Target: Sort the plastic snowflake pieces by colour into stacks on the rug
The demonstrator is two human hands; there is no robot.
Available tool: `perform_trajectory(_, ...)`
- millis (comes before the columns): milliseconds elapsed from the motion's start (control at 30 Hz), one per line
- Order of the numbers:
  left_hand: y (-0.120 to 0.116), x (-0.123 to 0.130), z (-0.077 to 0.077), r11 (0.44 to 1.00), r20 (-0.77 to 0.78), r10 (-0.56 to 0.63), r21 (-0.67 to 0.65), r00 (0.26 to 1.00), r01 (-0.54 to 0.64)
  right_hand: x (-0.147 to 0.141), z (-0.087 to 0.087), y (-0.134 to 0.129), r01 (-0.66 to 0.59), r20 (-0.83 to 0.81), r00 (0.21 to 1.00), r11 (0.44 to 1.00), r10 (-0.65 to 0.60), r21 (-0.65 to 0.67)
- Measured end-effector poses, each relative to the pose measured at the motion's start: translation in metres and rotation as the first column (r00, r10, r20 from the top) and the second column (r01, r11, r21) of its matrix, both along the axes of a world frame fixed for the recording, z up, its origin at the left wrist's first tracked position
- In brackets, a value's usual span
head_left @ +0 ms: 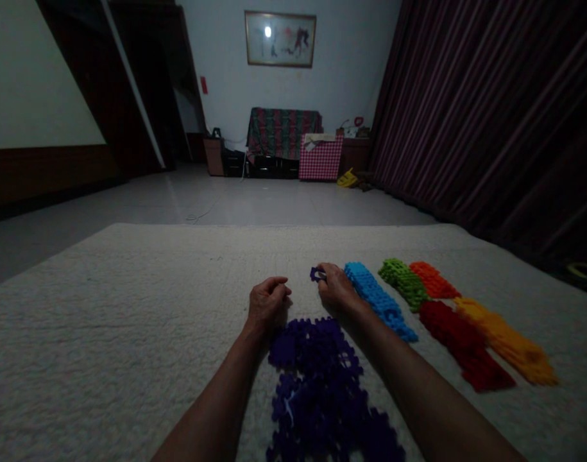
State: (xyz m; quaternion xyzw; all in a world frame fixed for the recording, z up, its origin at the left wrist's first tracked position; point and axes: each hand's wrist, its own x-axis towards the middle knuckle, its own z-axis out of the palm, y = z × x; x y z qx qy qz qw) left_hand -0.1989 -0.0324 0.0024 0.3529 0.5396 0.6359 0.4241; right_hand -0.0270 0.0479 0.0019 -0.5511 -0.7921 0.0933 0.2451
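On a pale textured mat lies a spread of dark purple interlocking pieces, between my forearms. My right hand, just left of the blue pieces, pinches a small purple piece between thumb and fingers. My left hand hovers or rests at the upper left of the purple spread, its fingers curled together; whether anything sits inside them is hidden. The two hands are apart.
To the right lie rows of blue pieces, green pieces, orange pieces, dark red pieces and yellow pieces. Beyond the mat are a tiled floor, low cabinets and a purple curtain.
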Motion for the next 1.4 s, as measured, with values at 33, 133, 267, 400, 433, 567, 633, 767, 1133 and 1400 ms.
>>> perform_trajectory(33,0.0,0.0,0.0,1.0,0.001,0.002,-0.001,1.0,-0.002,0.0,0.001,0.0,0.005,0.0,1.0,1.0,-0.005,-0.003)
perform_trajectory(133,-0.001,0.0,0.002,1.0,0.005,0.007,-0.006,1.0,-0.007,0.0,0.001,0.0,0.004,-0.01,1.0,1.0,-0.004,0.01)
perform_trajectory(267,-0.002,0.001,0.003,1.0,0.01,-0.001,-0.001,1.0,0.001,0.0,-0.001,0.0,-0.012,-0.031,0.999,0.999,0.013,0.037)
perform_trajectory(400,-0.003,0.001,0.004,1.0,0.01,-0.003,0.007,1.0,0.003,0.0,-0.001,-0.002,-0.043,-0.041,0.998,0.997,0.046,0.059)
perform_trajectory(433,-0.003,0.001,0.005,1.0,0.007,0.0,0.009,1.0,0.0,0.0,-0.001,-0.002,-0.058,-0.043,0.997,0.996,0.061,0.063)
perform_trajectory(567,-0.004,0.0,0.005,1.0,0.005,0.009,0.004,1.0,-0.009,0.001,-0.001,-0.002,-0.098,-0.056,0.993,0.991,0.103,0.089)
perform_trajectory(633,-0.004,0.0,0.005,1.0,0.003,0.007,0.001,1.0,-0.007,0.002,-0.002,0.0,-0.103,-0.051,0.993,0.991,0.108,0.088)
perform_trajectory(767,-0.004,0.001,0.006,1.0,0.002,0.014,0.003,1.0,-0.014,0.001,-0.002,-0.001,-0.101,-0.041,0.993,0.989,0.106,0.11)
perform_trajectory(1133,-0.001,-0.015,0.014,0.983,0.427,0.14,0.051,0.893,-0.178,-0.019,0.065,-0.069,-0.532,-0.112,0.846,0.81,0.522,-0.246)
perform_trajectory(1400,-0.001,-0.015,0.016,0.987,0.438,0.124,0.038,0.89,-0.156,-0.03,0.073,-0.115,-0.481,0.185,0.814,0.817,0.551,-0.317)
